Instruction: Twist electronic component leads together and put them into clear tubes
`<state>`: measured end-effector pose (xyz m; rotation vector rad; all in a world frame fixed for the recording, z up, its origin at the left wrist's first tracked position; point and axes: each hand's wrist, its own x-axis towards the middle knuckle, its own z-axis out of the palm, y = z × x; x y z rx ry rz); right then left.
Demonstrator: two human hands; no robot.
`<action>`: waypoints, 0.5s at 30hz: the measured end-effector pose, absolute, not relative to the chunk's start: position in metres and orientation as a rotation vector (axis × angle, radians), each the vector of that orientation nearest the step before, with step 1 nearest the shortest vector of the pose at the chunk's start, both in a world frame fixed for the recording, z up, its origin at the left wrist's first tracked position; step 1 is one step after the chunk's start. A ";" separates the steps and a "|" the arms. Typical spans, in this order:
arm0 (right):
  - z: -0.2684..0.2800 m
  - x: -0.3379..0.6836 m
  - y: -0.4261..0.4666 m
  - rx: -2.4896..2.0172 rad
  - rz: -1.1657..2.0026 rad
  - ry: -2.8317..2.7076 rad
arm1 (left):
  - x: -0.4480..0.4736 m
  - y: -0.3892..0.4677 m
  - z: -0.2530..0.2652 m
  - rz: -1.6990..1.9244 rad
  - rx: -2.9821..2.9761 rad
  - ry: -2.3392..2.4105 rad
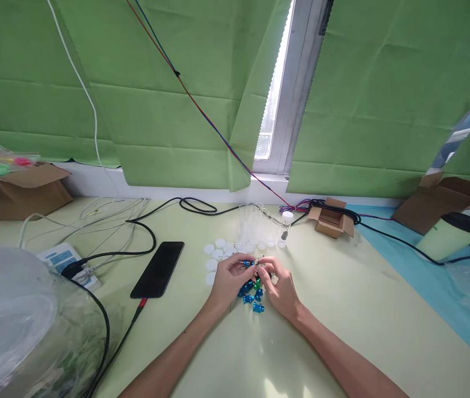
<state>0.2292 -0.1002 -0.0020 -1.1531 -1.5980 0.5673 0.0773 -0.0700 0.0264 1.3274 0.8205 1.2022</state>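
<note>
On the tabletop (326,315), loose blue metallic fittings (258,307) lie below 2 hands. Left hand (230,277): fingers apparently closed on 1 blue metallic fitting (248,263). Right hand (279,284): fingers curled, grip cannot be told. Advisable: light fingertips, work low.

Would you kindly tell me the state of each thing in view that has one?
Left hand: fingers curled, grip unclear
Right hand: fingers curled, grip unclear
Blue pieces: loose, clustered
White caps: loose
Phone: screen dark, cable plugged in
Capped tube: upright, closed
Small box: open
Left box: open
Right box: open
Cup: lid on
Blinds: lowered
Power strip: plug inserted
</note>
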 end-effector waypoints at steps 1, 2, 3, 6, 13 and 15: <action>-0.002 0.229 -0.100 -1.146 0.574 -1.602 | 0.077 -0.070 0.026 1.203 1.338 0.824; -0.003 0.229 -0.100 -1.141 0.579 -1.604 | 0.077 -0.070 0.026 1.204 1.351 0.826; -0.003 0.229 -0.099 -1.138 0.585 -1.604 | 0.077 -0.070 0.025 1.205 1.361 0.826; -0.005 0.229 -0.098 -1.129 0.599 -1.612 | 0.078 -0.069 0.024 1.191 1.376 0.804; -0.006 0.230 -0.098 -1.149 0.541 -1.638 | 0.077 -0.069 0.017 1.173 1.430 0.773; -0.006 0.230 -0.098 -1.158 0.530 -1.639 | 0.077 -0.069 0.015 1.166 1.444 0.762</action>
